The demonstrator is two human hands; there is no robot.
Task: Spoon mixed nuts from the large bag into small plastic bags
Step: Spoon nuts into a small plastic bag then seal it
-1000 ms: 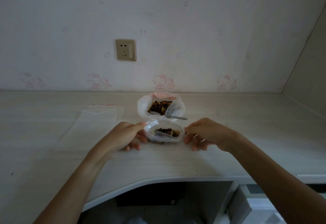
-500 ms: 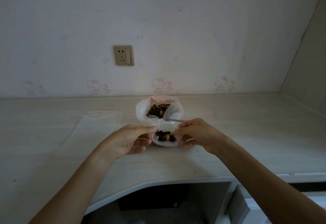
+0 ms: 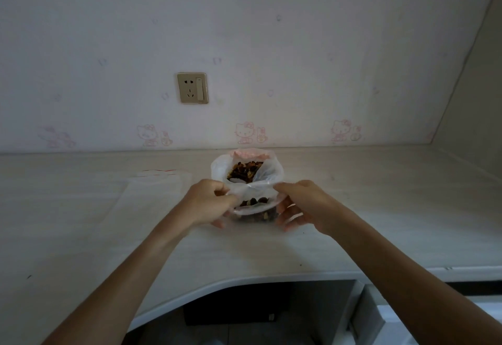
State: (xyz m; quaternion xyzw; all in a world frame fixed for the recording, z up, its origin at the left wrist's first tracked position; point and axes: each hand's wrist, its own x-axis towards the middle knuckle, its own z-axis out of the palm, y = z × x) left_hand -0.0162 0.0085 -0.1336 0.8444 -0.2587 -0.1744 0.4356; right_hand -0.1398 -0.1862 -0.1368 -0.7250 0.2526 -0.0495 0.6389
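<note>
- Desk (image 3: 353,236) pale, wall behind with socket (image 3: 193,88) and pink cartoon prints.
- Flat empty bags (image 3: 152,195) with a red strip, lying left of centre, apart from both hands.
- Big bag (image 3: 247,170) standing open at the far middle, dark nuts (image 3: 245,169) showing inside; something pale at its near inner edge, too blurred to name.
- Small bag (image 3: 255,208) directly in front of the big bag, touching it, part-filled with nuts, resting on the desk between the hands.
- Left hand (image 3: 206,202) at the small bag's left side, fingers curled, thumb and fingers pinching the rim.
- Right hand (image 3: 301,206) at the right side, thumb and forefinger pinching the rim's far edge, lower fingers curled round the bag's wall.
- Rim stretched taut between the two pinches, hiding the big bag's near lip.
</note>
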